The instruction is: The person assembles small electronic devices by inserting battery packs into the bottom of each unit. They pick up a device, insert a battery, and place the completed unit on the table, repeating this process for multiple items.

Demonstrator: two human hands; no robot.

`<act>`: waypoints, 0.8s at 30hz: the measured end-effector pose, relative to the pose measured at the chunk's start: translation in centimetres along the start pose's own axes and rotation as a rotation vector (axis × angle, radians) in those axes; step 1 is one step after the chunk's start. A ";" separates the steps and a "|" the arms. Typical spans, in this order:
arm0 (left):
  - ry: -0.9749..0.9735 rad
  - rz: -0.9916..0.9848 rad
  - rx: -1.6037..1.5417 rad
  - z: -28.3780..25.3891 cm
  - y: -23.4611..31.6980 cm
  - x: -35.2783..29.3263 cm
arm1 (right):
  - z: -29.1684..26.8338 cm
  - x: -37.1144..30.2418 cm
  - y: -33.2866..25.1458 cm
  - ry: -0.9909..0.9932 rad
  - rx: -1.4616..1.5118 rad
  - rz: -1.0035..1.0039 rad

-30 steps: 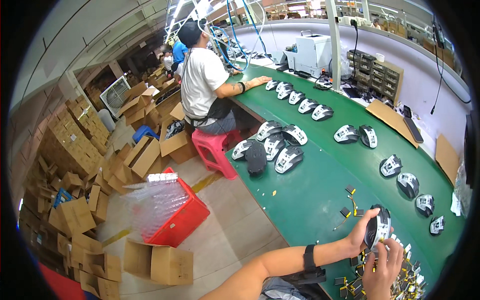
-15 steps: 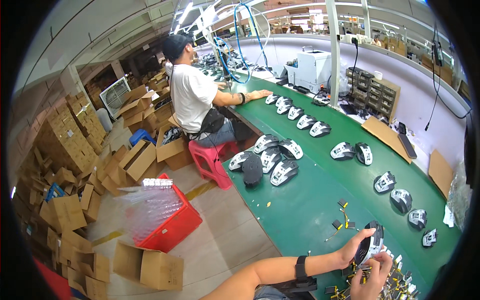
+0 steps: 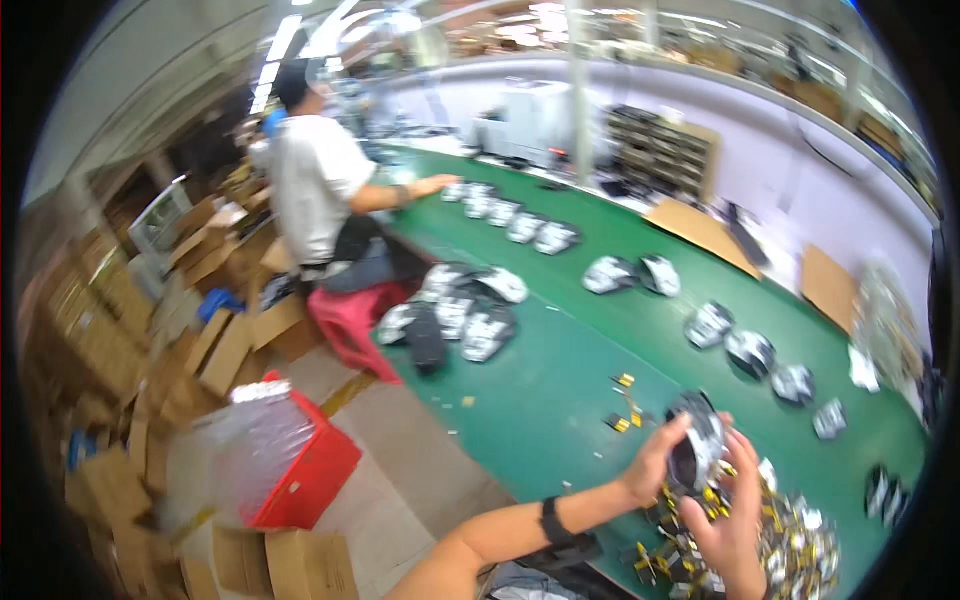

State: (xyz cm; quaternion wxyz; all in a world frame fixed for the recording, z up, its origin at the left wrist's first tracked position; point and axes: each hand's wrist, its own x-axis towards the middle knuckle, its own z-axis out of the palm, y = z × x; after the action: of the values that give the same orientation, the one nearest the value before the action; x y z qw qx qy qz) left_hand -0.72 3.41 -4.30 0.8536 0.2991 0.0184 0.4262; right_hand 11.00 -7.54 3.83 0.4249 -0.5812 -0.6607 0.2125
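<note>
I hold the grey-and-black plastic mouse shell [image 3: 697, 452] between my closed left hand [image 3: 655, 465] and right hand [image 3: 735, 520] (both gripping), so I should keep it steady.

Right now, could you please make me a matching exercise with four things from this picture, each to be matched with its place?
Things:
1. black and silver part
2. red crate
3. pink stool
4. cardboard sheet

Places:
A. under the seated person
B. flat on the far side of the green table
C. between both hands
D. on the floor, holding clear bags

Pairs: 1-C, 2-D, 3-A, 4-B
</note>
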 end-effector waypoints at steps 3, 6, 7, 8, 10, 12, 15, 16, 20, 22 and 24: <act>-0.103 0.123 0.276 1.1 0.2 -0.2 | 0.1 1.3 1.0 -0.086 0.033 -0.004; -0.075 0.039 0.396 1.4 1.2 -0.9 | -2.2 3.0 1.6 -0.135 0.025 0.000; -0.090 0.007 0.467 1.6 1.2 -0.9 | -3.1 3.1 2.9 -0.015 -0.004 -0.027; -0.104 -0.047 0.518 2.3 1.3 -0.9 | -4.4 3.5 5.5 0.098 -0.029 -0.019; -0.098 -0.081 0.564 3.0 1.3 -0.8 | -9.2 4.3 9.3 0.327 -0.255 0.056; -0.061 -0.101 0.558 2.7 1.6 -0.7 | -14.8 4.4 14.2 0.615 -0.422 0.159; -0.037 -0.083 0.536 3.0 1.0 -0.3 | -24.5 0.3 21.7 0.817 -0.816 0.627; -0.041 -0.091 0.552 2.8 1.1 -0.4 | -25.7 -0.8 23.2 0.735 -0.873 0.810; 0.003 -0.110 0.602 2.4 1.7 -0.9 | -24.7 0.6 23.7 0.218 -1.423 0.937; 0.013 -0.113 0.592 2.7 1.2 -0.6 | -25.5 2.0 24.5 0.464 -1.418 0.697; 0.022 -0.124 0.601 2.7 1.7 -0.6 | -23.5 5.4 24.1 0.433 -1.039 0.714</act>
State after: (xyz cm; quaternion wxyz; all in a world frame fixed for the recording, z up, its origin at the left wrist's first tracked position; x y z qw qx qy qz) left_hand -1.51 2.44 -1.31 0.7512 0.5317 0.1712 0.3518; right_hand 44.34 -1.81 -0.31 0.1160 -0.9230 -0.3441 -0.1275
